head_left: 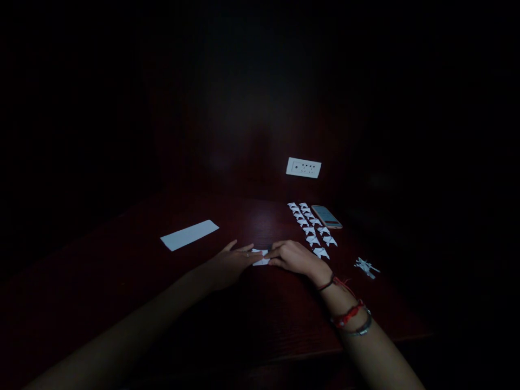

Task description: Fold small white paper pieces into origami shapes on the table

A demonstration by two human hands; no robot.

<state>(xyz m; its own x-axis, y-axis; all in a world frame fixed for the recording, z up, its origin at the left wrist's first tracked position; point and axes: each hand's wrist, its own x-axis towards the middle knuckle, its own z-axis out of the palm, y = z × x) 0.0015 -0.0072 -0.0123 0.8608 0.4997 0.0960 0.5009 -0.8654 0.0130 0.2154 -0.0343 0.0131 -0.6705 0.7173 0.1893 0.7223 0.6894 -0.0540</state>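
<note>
A small folded white paper piece [262, 262] lies on the dark red wooden tabletop [247, 222], under fingertips from either side, presumably so it cannot slide. The left hand [232, 266] rests flat, its grip apart; whether the right hand [296, 257] pinches in its curled grip, I cannot tell. White folded-paper shapes [309, 231] lie in rows rightward, seemingly kept orderly.

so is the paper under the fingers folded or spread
Folded, it seems: the paper shows crease-like lines, though fingers cover part.
</note>
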